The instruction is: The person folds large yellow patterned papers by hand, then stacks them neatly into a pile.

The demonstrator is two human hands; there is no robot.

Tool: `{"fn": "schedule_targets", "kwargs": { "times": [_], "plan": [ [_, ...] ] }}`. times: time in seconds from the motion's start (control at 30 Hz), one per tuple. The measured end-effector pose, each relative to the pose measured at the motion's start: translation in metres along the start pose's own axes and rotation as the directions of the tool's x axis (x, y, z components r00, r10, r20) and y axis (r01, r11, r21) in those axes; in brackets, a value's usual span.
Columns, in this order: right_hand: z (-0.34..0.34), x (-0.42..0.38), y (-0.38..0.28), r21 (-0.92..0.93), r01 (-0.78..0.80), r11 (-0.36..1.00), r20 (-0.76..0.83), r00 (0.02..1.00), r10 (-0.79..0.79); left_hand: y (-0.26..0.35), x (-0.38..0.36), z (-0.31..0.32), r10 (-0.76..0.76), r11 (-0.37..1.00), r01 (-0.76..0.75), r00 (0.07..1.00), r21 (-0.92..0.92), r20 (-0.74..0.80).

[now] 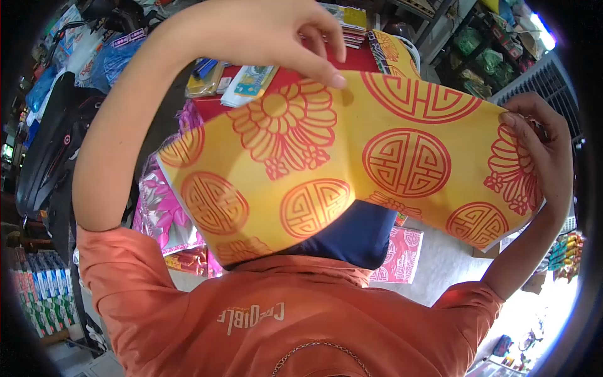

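Note:
A yellow paper sheet printed with red round emblems and flowers spans the space in front of my chest, with a crease down its middle. My right hand pinches its upper right edge, thumb on the printed face and fingers behind. Over the top edge, my left hand arches with its fingers apart from the thumb, whose tip rests on the sheet near the crease. Dark blue cloth shows below the sheet.
Behind the sheet, a red table bears stacked booklets and packets. A pink printed packet lies lower down. A motorbike seat stands at left, shelves of boxed goods below it.

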State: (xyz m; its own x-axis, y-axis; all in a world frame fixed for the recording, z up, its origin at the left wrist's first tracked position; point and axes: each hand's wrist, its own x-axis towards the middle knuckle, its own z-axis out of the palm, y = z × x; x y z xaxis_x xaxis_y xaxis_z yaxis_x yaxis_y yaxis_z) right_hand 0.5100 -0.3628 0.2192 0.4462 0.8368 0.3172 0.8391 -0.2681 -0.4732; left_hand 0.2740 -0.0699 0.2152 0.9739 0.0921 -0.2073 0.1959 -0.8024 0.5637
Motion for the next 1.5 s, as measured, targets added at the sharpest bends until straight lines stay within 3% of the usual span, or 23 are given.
{"fn": "schedule_targets", "kwargs": {
  "times": [0.2,0.33,0.4,0.47,0.5,0.57,0.63,0.67,0.7,0.77,0.8,0.9,0.93,1.0,1.07,1.17,1.2,1.3,1.4,1.5],
  "plan": [
    [-0.014,-0.011,0.009,-0.134,0.065,0.989,-0.05,0.996,-0.072,-0.025,0.061,0.038,0.172,0.984,-0.173,0.985,-0.039,-0.022],
    [-0.022,-0.015,0.004,-0.24,0.04,0.97,-0.056,0.997,-0.055,-0.022,0.066,0.044,0.116,0.993,-0.117,0.988,0.005,0.098],
    [-0.026,-0.027,0.006,-0.527,0.423,0.737,0.051,0.882,-0.469,-0.018,0.061,0.043,0.134,0.989,-0.139,0.985,0.043,0.107],
    [-0.027,-0.043,0.013,-0.585,0.387,0.712,-0.042,0.863,-0.504,0.004,0.053,0.01,0.105,0.994,-0.1,0.971,-0.036,0.216],
    [-0.022,-0.056,0.023,-0.486,0.19,0.853,-0.225,0.916,-0.332,0.017,0.047,0.013,0.063,0.998,-0.064,0.99,0.008,0.123],
    [-0.019,-0.066,0.017,-0.353,-0.043,0.935,-0.359,0.929,-0.093,0.033,0.035,0.016,0.0,0.999,0.002,0.999,0.048,-0.041],
    [-0.026,-0.072,-0.012,-0.378,-0.107,0.919,-0.332,0.943,-0.027,0.039,0.016,0.011,-0.034,0.998,0.044,0.982,0.053,-0.185],
    [-0.029,-0.074,-0.029,-0.392,-0.137,0.91,-0.32,0.948,0.005,0.033,0.011,0.001,0.123,0.988,-0.11,0.985,0.108,-0.121],
    [-0.031,-0.078,-0.043,-0.404,-0.167,0.899,-0.308,0.951,0.038,0.035,0.004,0.002,0.096,0.993,-0.081,0.977,0.089,-0.188],
    [-0.037,-0.048,-0.009,-0.401,-0.162,0.902,-0.209,0.975,0.082,0.03,0.045,-0.007,-0.003,1.0,0.006,0.961,0.013,-0.275],
    [-0.038,-0.049,-0.007,-0.4,-0.122,0.908,-0.163,0.985,0.06,0.031,0.039,-0.015,0.067,0.995,-0.043,0.956,0.088,-0.286],
    [-0.001,-0.08,-0.059,-0.599,0.271,0.753,-0.072,0.919,-0.388,0.034,0.038,-0.02,0.141,0.988,-0.103,0.907,0.115,-0.398],
    [0.011,-0.087,-0.076,-0.615,0.313,0.724,-0.058,0.898,-0.437,0.038,0.035,-0.021,0.146,0.987,-0.104,0.888,0.119,-0.436],
    [0.035,-0.093,-0.086,-0.594,0.401,0.697,-0.089,0.829,-0.553,0.039,0.032,-0.021,0.187,0.982,-0.145,0.823,0.121,-0.536],
    [0.059,-0.097,-0.086,-0.426,0.543,0.724,-0.107,0.764,-0.636,0.044,0.029,-0.02,0.175,0.984,-0.163,0.77,0.076,-0.613],
    [0.075,-0.091,-0.081,-0.159,0.669,0.726,-0.113,0.718,-0.687,0.054,0.02,-0.021,0.075,0.985,-0.162,0.712,-0.06,-0.698],
    [0.071,-0.083,-0.079,-0.143,0.659,0.738,-0.1,0.732,-0.674,0.047,0.013,-0.024,0.168,0.959,-0.277,0.734,-0.065,-0.658],
    [0.053,-0.049,-0.063,-0.167,0.582,0.796,-0.107,0.792,-0.601,0.034,0.007,-0.032,0.244,0.924,-0.377,0.696,-0.055,-0.675],
    [0.042,0.011,-0.029,-0.299,0.511,0.806,-0.304,0.749,-0.588,0.023,0.002,-0.041,0.267,0.913,-0.404,0.694,-0.054,-0.668],
    [0.044,0.054,-0.013,-0.175,0.574,0.8,-0.261,0.756,-0.6,0.007,0.005,-0.045,0.254,0.895,-0.431,0.706,-0.116,-0.661]
  ]
}}
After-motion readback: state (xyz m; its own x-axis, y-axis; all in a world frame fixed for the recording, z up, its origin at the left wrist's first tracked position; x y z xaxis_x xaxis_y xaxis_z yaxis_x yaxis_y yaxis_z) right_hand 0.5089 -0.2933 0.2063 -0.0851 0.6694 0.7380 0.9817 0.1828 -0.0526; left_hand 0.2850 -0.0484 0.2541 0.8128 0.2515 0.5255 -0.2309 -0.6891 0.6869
